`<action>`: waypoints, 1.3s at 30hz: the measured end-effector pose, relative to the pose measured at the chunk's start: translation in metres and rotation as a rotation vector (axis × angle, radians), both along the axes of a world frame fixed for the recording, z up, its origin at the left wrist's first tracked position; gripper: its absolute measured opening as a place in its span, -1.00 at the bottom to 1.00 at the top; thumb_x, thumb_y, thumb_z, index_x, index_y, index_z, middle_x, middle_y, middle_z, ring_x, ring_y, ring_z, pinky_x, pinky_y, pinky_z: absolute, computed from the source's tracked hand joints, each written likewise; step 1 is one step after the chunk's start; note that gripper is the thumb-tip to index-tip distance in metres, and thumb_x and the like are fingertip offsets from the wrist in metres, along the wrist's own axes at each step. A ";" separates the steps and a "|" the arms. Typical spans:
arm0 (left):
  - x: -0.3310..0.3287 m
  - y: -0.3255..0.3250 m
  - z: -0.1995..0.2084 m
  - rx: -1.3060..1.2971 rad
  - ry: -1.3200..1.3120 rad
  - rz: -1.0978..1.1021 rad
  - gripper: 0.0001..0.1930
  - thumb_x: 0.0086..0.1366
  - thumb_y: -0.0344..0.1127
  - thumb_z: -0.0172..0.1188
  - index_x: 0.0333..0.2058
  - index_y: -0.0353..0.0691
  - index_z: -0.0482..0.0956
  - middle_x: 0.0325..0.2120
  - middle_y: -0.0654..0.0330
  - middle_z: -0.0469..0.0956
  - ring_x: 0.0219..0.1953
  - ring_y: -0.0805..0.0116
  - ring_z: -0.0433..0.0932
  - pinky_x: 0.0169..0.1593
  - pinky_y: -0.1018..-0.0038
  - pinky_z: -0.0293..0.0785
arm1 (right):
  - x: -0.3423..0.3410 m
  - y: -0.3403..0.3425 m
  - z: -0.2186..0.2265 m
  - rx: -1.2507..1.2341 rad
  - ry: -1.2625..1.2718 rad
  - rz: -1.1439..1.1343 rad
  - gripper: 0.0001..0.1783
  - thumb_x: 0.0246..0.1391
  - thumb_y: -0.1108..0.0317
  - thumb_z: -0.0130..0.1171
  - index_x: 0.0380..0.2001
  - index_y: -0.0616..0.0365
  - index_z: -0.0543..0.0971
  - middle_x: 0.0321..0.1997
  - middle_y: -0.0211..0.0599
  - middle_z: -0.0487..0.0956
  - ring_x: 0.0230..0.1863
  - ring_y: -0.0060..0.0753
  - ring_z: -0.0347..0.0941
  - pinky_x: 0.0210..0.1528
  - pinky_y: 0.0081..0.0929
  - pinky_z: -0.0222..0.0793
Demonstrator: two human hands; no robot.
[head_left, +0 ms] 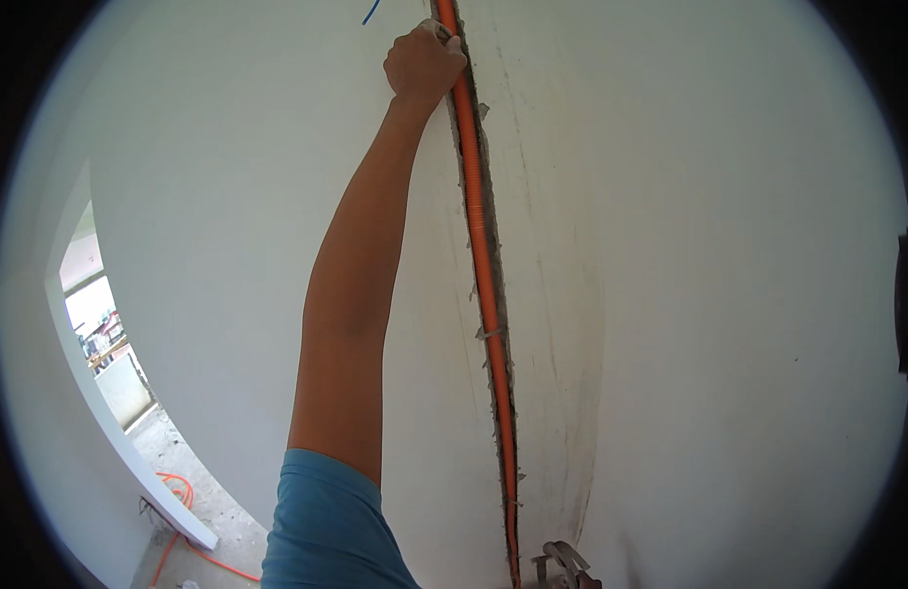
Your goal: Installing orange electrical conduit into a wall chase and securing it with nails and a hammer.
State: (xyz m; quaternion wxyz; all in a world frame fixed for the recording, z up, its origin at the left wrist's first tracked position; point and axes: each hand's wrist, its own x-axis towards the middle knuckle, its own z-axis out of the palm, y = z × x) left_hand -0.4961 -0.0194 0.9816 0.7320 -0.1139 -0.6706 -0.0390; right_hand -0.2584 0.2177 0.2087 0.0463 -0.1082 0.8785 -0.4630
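My left arm reaches up from the lower edge in a blue sleeve. At its end my left hand point(425, 67) is closed in a fist against the wall, at the upper part of an orange corrugated conduit point(477, 211). A small pale greyish thing point(435, 27) shows at the top of the fist, too covered to name. The conduit lies in a narrow, rough-edged groove point(488, 201) cut down the white wall. Thin ties point(489, 334) cross the conduit lower down. My right hand is out of view.
A blue wire point(371, 12) sticks out at the top, left of the hand. Below right, beside the conduit's foot, is a greyish looped object point(567, 560), unclear in kind. At left, an opening shows rough floor point(194, 471) with orange tubing point(218, 562).
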 end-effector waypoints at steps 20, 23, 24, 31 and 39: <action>0.002 -0.016 0.009 0.142 -0.064 -0.402 -0.77 -0.02 -0.16 0.40 -0.37 -0.10 0.72 -0.47 0.27 0.69 -0.37 0.34 0.66 -0.18 0.41 0.56 | 0.022 -0.012 0.025 0.066 -0.015 -0.047 -0.41 0.06 0.13 0.21 0.06 0.32 0.42 -0.12 0.27 0.54 -0.08 0.28 0.47 -0.05 0.02 0.39; 0.001 -0.018 0.010 0.063 -0.064 -0.354 -0.76 -0.02 -0.18 0.41 -0.36 -0.12 0.72 -0.48 0.23 0.68 -0.39 0.36 0.65 -0.19 0.43 0.55 | 0.017 -0.015 0.026 -0.077 0.009 0.011 -0.47 0.04 0.17 0.23 -0.01 0.33 0.45 -0.28 0.24 0.57 -0.21 0.24 0.52 -0.17 -0.01 0.44; 0.002 -0.019 0.010 0.062 -0.066 -0.353 -0.76 -0.02 -0.18 0.41 -0.36 -0.12 0.72 -0.48 0.23 0.68 -0.39 0.36 0.65 -0.19 0.43 0.55 | 0.017 -0.016 0.026 -0.079 0.007 0.012 -0.47 0.04 0.17 0.23 -0.01 0.33 0.45 -0.28 0.24 0.57 -0.21 0.24 0.52 -0.17 -0.01 0.44; 0.006 -0.031 0.026 -0.142 0.027 -0.391 -0.76 0.16 -0.18 0.31 -0.25 -0.16 0.69 -0.38 0.20 0.68 -0.34 0.40 0.64 -0.18 0.45 0.53 | 0.012 -0.019 0.016 -0.089 -0.021 0.018 -0.48 0.05 0.16 0.24 -0.06 0.36 0.48 -0.39 0.20 0.58 -0.34 0.13 0.57 -0.33 -0.12 0.47; 0.012 -0.026 0.037 -0.543 -0.101 0.256 -0.75 0.19 -0.15 0.30 -0.18 -0.06 0.69 -0.33 0.15 0.68 -0.31 0.25 0.65 -0.19 0.34 0.54 | 0.007 -0.028 0.030 0.060 -0.174 0.082 -0.37 0.11 0.07 0.20 0.08 0.38 0.41 -0.05 0.28 0.51 0.03 0.21 0.43 0.05 -0.02 0.35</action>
